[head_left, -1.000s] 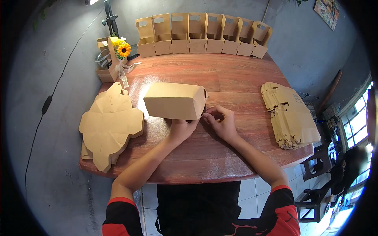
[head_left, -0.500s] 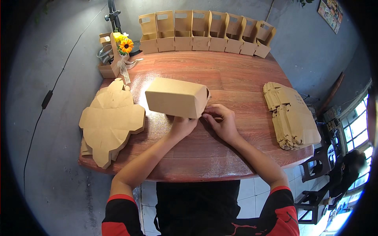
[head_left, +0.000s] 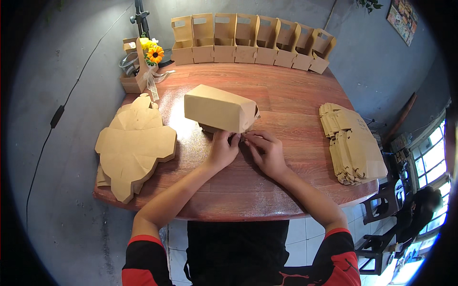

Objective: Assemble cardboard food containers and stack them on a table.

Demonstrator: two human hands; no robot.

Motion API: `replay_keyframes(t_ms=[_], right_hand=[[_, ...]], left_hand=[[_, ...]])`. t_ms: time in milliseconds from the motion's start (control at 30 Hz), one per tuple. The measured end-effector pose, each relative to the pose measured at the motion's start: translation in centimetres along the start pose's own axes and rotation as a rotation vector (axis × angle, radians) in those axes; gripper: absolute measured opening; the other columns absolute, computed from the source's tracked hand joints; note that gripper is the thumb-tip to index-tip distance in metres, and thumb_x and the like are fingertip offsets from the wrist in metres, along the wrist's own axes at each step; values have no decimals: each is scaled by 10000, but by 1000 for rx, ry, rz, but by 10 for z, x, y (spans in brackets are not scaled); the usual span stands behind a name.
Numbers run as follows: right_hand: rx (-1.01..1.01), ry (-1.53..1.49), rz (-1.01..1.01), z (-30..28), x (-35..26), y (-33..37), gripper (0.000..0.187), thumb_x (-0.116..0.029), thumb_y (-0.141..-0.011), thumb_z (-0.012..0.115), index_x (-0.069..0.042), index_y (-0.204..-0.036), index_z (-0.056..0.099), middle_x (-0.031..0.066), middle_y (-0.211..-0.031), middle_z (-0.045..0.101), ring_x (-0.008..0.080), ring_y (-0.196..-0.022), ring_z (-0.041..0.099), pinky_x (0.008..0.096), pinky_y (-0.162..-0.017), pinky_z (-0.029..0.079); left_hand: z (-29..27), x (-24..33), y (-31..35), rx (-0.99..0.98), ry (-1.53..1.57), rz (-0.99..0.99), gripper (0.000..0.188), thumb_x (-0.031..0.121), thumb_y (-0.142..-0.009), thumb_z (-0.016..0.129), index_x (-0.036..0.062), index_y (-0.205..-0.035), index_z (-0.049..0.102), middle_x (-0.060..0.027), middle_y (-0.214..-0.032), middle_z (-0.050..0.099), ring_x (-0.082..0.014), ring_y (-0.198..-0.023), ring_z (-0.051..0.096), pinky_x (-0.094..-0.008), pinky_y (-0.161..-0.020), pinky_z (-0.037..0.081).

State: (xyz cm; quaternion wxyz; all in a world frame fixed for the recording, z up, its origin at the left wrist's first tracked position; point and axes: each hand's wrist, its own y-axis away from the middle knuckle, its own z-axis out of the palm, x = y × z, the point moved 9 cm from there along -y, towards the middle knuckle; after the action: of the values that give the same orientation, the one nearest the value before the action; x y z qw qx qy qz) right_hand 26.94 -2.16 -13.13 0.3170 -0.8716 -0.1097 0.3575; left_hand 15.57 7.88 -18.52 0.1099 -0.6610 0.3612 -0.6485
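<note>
A part-folded brown cardboard box (head_left: 217, 109) is tilted over the middle of the table, its long smooth side turned up. My left hand (head_left: 223, 150) has its fingers closed on the box's near lower edge. Close beside it, my right hand (head_left: 267, 151) pinches the same edge near the right end, where small flaps show. The fingertips of both hands almost meet there. What lies under the box, and the exact tab between the fingers, is hidden.
Flat cardboard blanks (head_left: 136, 148) lie stacked at the left. Another pile of folded cardboard (head_left: 355, 145) is at the right. Several assembled handled boxes (head_left: 245, 53) line the back edge. A cardboard carrier (head_left: 133, 83) with artificial flowers (head_left: 155, 54) stands at the back left.
The box has tipped and shifted slightly up and to the right. My left fingers have come out from beneath it to its near edge, closer to my right fingertips.
</note>
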Motion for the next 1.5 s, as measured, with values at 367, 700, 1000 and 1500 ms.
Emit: replay_keyframes(t_ms=[367,700,1000,1500], right_hand=[[-74,-56,25,1,-2,-3,425,-15,-809,748,-29,-1221,643,185,-1156,618,353,-986,678,407,-872,569],[-79,-271,80,-11,21,-8,474,-203,-829,755,-43,-1260,637,196,-1205,647,388,-1088,664,426,-897,558],[77,-51,301,-54,56,-19,289,-153,-898,679,3,-674,585,85,-534,477,80,-563,506,296,-517,390],[34,-1157,901,-25,147,1,325,-351,-1013,494,-113,-803,559,30,-761,585,148,-671,550,290,-608,457]], left_hand=[[-2,19,2,-5,-422,185,351,-13,-885,685,-29,-1227,607,-194,-1099,669,-336,-971,679,-416,-845,545],[11,17,12,-507,60,-34,503,249,-945,698,54,-1379,538,-131,-1333,604,-267,-1183,615,-400,-996,513],[-11,134,13,13,-572,923,357,281,-827,652,30,-1079,676,-133,-1154,648,-283,-1058,583,-432,-944,401],[-21,25,-35,-366,88,73,998,767,-506,883,57,-1159,626,-130,-1377,524,-270,-1270,552,-427,-977,535]])
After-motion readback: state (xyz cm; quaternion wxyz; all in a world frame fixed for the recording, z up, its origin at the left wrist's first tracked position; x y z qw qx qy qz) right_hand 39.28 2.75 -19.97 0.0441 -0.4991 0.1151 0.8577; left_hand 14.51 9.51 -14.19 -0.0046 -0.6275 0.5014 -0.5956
